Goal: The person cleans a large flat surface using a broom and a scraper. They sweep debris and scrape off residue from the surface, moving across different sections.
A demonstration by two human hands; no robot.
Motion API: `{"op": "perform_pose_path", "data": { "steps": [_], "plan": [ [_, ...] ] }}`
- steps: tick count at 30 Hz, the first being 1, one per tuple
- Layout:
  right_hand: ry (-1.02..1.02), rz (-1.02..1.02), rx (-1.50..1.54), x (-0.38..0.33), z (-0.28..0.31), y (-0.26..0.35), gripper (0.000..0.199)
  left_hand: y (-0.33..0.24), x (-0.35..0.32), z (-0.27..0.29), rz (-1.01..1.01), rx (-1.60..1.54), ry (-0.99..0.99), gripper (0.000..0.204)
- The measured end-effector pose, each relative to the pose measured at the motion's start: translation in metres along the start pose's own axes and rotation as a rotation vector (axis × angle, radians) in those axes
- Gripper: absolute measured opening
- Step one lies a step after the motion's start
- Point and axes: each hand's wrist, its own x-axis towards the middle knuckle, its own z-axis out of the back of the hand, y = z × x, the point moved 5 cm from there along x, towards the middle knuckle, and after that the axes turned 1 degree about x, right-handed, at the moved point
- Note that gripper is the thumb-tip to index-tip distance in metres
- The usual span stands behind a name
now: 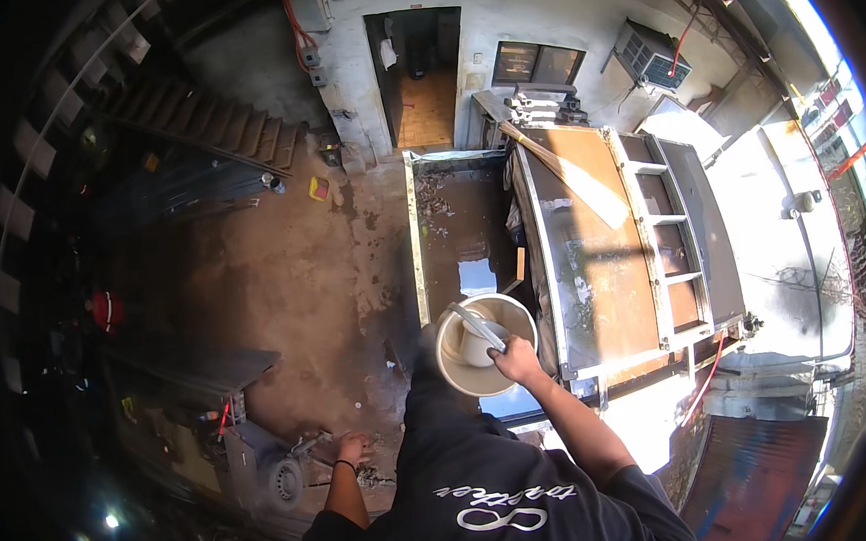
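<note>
Evidently, your right grip (518, 361) is clamped on the pale handle (475, 323) of a white bucket (446, 361). Risk noted: with one-handed support, a slipping handle or a swing could tip the bucket or knock it against the framed brown panel (605, 284) beyond that grip. The bucket lies below and just left of it, a smaller container (479, 351) inside. Farther left, your left grip (353, 448) hangs loose, apparently empty.
</note>
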Motion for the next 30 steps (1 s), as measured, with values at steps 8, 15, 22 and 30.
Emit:
{"op": "perform_pose_path", "data": {
  "steps": [8, 15, 22, 30],
  "plan": [
    [-0.031, -0.047, 0.071, 0.017, 0.004, -0.032, 0.046, -0.037, -0.007, 0.029, 0.068, 0.014, -0.126, 0.031],
    [0.132, 0.024, 0.05, 0.065, -0.027, 0.03, 0.054, -0.206, -0.063, -0.057, -0.428, -0.176, -0.081, 0.018],
    [0.248, 0.051, 0.322, 0.099, -0.096, 0.121, 0.039, -0.289, -0.051, -0.199, -0.682, 0.102, 0.385, 0.037],
    [0.117, 0.203, 0.042, 0.185, -0.081, 0.16, 0.063, -0.317, 0.021, -0.137, -0.518, -0.337, -0.092, 0.025]
  ]
}}
